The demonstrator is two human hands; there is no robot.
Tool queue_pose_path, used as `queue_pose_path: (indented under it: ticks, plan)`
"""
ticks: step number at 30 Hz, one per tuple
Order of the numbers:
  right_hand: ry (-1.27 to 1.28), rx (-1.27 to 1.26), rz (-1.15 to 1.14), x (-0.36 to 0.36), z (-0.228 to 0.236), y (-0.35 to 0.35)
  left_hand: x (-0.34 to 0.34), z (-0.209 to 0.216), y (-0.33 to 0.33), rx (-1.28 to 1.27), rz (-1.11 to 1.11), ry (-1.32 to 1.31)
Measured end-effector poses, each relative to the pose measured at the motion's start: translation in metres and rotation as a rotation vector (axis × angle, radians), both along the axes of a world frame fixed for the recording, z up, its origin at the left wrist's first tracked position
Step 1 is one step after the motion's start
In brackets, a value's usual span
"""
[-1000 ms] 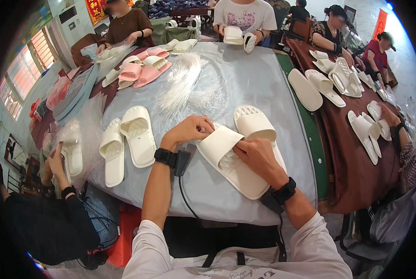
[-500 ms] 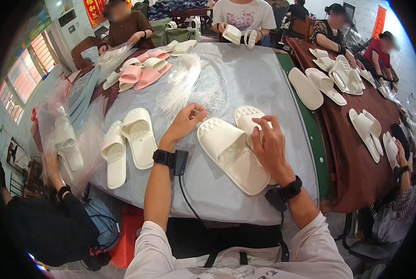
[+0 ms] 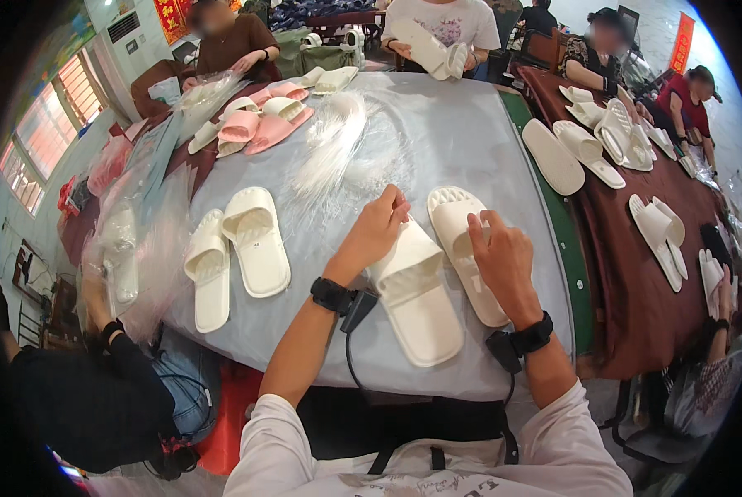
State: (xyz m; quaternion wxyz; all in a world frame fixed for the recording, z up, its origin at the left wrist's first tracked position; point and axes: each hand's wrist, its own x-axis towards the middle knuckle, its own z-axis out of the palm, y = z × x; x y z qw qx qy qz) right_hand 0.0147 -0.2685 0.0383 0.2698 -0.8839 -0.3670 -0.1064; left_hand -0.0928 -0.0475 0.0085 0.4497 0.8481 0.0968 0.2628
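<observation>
Two off-white slippers lie side by side before me, toes pointing away. My left hand point(image 3: 381, 224) is at the toe end of the left slipper point(image 3: 425, 319) and covers part of it. Its fingers are pinched together; anything in them is too small to make out. Over the outer side of the right slipper point(image 3: 456, 217) hangs my right hand point(image 3: 503, 258), fingers curled and thumb close to the index finger. Whatever it may hold is hidden. Beyond my hands lies a bundle of thin clear plastic strands point(image 3: 331, 137).
Another off-white pair point(image 3: 259, 248) lies to the left, near clear plastic bags point(image 3: 159, 248) and a co-worker's arm. Pink and white slippers point(image 3: 275, 131) are heaped farther back. A brown-covered table point(image 3: 628, 273) with more slippers stands at right. Co-workers sit around; one across holds slippers point(image 3: 437, 54).
My left hand has moved right and is now over the left slipper's toe. That slipper has turned straighter and come nearer, apart from the right one. My right hand has shifted slightly right and down.
</observation>
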Motion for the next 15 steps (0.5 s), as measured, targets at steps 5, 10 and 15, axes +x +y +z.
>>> queue_pose_path:
  ticks: [5,10,15]
  plan:
    - [0.12,0.134,0.073,-0.005,-0.011,0.008,-0.013,0.015,0.009,0.077,-0.046,0.07]
    - [0.258,0.253,0.271,-0.003,-0.016,0.009,-0.023,0.023,0.02,0.134,-0.126,0.187]
    - [0.387,0.167,0.559,-0.005,-0.014,0.005,-0.034,0.027,0.041,-0.007,-0.268,0.232]
